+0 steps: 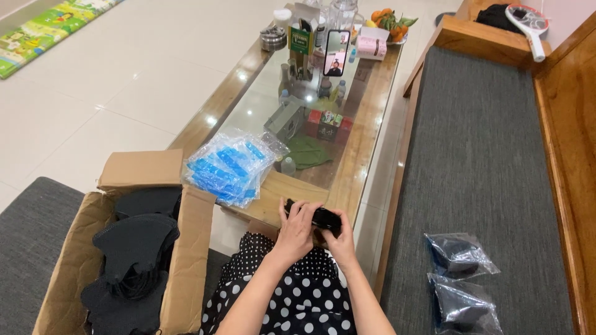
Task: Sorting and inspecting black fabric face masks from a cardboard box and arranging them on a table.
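1. Both hands work at the near edge of the bench (372,118): the left hand (297,231) and right hand (338,239) are clenched together around a small stack of black masks (323,218).
2. Judging by the layout, two filled bags (460,255) lie finished on the sofa (478,155) at 4 o'clock.
3. Plenty seems left: the box (186,260) at 9 o'clock is heaped with black masks, and empty blue-printed bags (231,166) sit stacked at 11 o'clock.
4. The held masks sit between the fingertips, above the polka-dot lap.
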